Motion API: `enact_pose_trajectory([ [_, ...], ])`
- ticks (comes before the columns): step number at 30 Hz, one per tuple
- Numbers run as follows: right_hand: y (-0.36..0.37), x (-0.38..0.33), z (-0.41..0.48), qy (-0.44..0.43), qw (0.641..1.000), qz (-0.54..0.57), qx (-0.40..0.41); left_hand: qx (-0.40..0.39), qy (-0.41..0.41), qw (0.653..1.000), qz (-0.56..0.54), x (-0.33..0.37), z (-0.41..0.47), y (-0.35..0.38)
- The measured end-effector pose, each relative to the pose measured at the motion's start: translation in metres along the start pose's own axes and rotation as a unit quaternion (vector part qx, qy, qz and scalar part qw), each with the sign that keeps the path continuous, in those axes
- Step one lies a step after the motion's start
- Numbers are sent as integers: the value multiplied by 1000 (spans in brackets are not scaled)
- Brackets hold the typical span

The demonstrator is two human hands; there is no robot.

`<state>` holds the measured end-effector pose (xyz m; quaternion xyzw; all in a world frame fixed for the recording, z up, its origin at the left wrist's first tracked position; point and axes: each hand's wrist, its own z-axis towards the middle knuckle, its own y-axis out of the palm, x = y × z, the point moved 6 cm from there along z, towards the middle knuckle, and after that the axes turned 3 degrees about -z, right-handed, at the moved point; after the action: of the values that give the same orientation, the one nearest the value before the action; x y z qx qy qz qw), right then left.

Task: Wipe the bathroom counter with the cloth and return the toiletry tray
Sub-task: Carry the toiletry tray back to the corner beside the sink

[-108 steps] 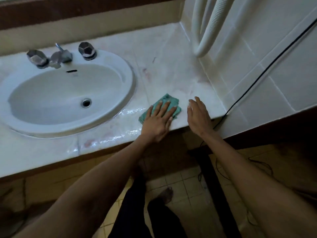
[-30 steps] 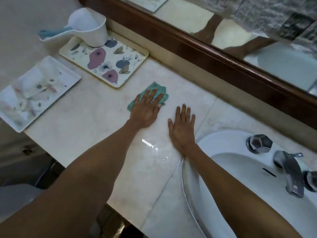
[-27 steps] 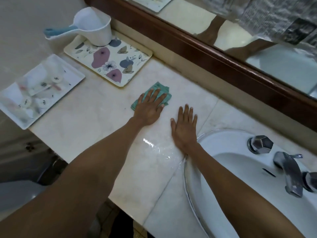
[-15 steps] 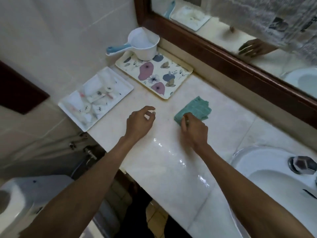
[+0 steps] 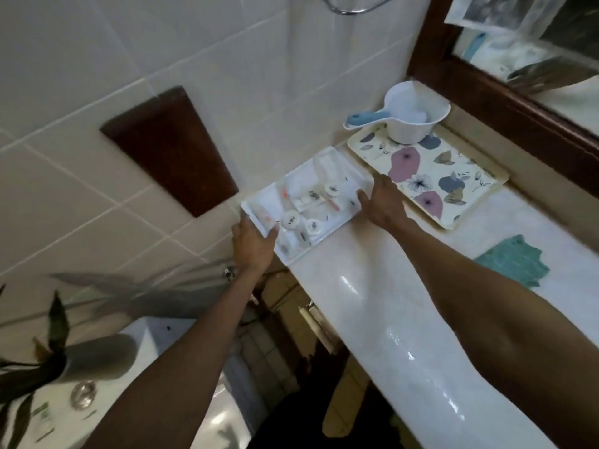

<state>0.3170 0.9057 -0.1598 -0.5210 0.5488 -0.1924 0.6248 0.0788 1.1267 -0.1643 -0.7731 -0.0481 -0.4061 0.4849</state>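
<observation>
The white toiletry tray (image 5: 340, 176), with several small bottles and tubes in it, lies at the counter's far left end against the tiled wall. My left hand (image 5: 252, 244) grips its near-left corner, thumb over the rim. My right hand (image 5: 382, 202) holds its right edge. The green cloth (image 5: 512, 260) lies crumpled on the pale marble counter (image 5: 389, 303) to the right, apart from both hands.
A floral tray (image 5: 424, 176) with a white scoop (image 5: 411, 115) on it sits just right of the toiletry tray, below the wood-framed mirror (image 5: 518, 76). A toilet cistern (image 5: 136, 384) with a plant (image 5: 35, 358) stands lower left. The counter's near surface shines wet.
My right hand let go of the cloth, which now lies on the counter. Both hands moved left and took hold of the toiletry tray. My view swung left.
</observation>
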Motion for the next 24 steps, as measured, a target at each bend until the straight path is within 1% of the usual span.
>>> enact_pose_trajectory([
  [3, 11, -10, 21, 7, 999, -19, -32, -72, -46, 992, -88, -19, 17, 13],
  [7, 16, -17, 25, 32, 997, -45, -52, -94, -80, 983, -138, -19, 27, 18],
  [9, 14, -17, 18, 37, 996, -65, -54, -88, -87, 980, -154, -13, 28, 16],
  [11, 12, -12, 6, 54, 993, -67, -79, -91, -94, 979, -160, -17, 30, 18],
  [14, 8, 0, -16, 75, 989, -52, -119, -91, -95, 983, -129, -34, 39, 30],
  [16, 6, 10, -32, 86, 986, -48, -133, -106, -86, 983, -121, -42, 45, 43],
  [18, 0, 18, -48, 97, 986, -53, -122, -126, -74, 982, -123, -38, 40, 47],
  [21, -14, 30, -73, 106, 990, -49, -78, -133, -55, 982, -125, 1, 7, 31],
  [24, -33, 46, -102, 114, 993, -20, -33, -138, -25, 983, -115, 29, -18, 32],
])
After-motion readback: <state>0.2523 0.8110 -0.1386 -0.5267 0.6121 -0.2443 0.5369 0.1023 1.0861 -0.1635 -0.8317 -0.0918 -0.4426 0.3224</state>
